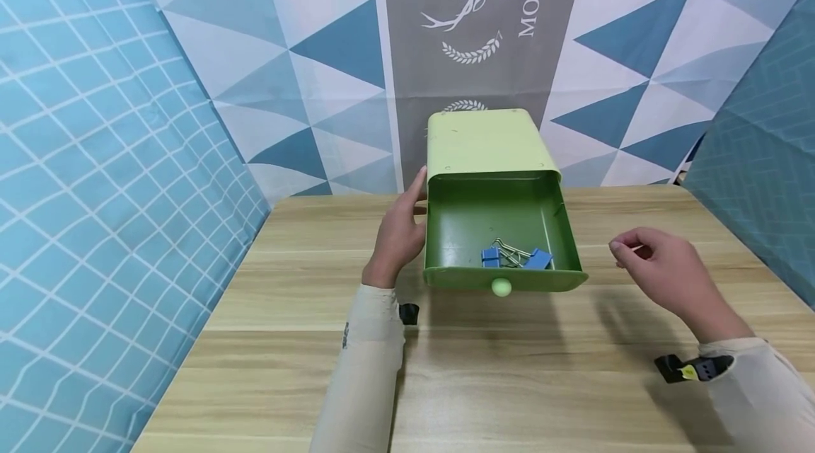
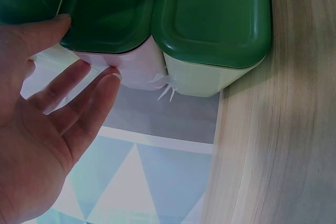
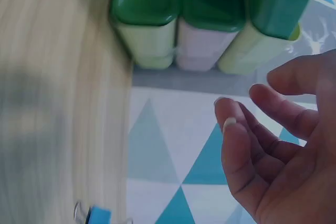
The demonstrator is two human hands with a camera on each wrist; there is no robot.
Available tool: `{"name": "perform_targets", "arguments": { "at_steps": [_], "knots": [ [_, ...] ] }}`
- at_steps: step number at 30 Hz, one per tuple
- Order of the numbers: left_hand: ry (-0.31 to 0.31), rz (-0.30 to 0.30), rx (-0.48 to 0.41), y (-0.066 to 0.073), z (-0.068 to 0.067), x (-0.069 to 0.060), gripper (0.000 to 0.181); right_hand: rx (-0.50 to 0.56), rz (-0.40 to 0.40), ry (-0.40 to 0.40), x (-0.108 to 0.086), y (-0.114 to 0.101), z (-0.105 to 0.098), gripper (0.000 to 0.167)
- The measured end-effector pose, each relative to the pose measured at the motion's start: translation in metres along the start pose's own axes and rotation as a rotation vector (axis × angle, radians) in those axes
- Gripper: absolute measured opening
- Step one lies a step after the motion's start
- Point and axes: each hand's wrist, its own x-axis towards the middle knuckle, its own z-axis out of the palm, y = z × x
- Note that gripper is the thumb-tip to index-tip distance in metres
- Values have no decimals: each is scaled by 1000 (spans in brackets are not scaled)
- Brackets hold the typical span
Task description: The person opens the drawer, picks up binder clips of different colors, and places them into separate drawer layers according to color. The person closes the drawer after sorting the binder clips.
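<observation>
A stack of drawer boxes stands on the table, its top box [image 1: 487, 141] light green with the green drawer [image 1: 471, 219] pulled out. Several blue binder clips [image 1: 537, 260] with metal handles lie inside near the drawer's front. My left hand [image 1: 400, 233] is at the left side of the stack, fingers extended; in the left wrist view its thumb and fingertips are by the upper boxes. Off to the right of the drawer hovers my right hand [image 1: 665, 269], fingers loosely bent, holding nothing. A blue binder clip [image 3: 100, 215] shows at the bottom of the right wrist view.
Below the top box are a pink box [image 2: 134, 66] and another light green one [image 2: 194, 76], both with green fronts. The wooden table [image 1: 299, 262] extends around the stack. A patterned cloth [image 1: 331, 85] hangs behind, with blue cloth [image 1: 95, 191] on the left.
</observation>
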Motion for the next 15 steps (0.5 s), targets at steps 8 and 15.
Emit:
{"name": "perform_targets", "arguments": {
  "at_steps": [8, 15],
  "knots": [
    [1, -2, 0, 0, 1, 0, 89, -87, -4, -27, -3, 18, 4, 27],
    [5, -4, 7, -1, 1, 1, 91, -108, 13, -70, -4, 34, 8, 27]
  ]
}}
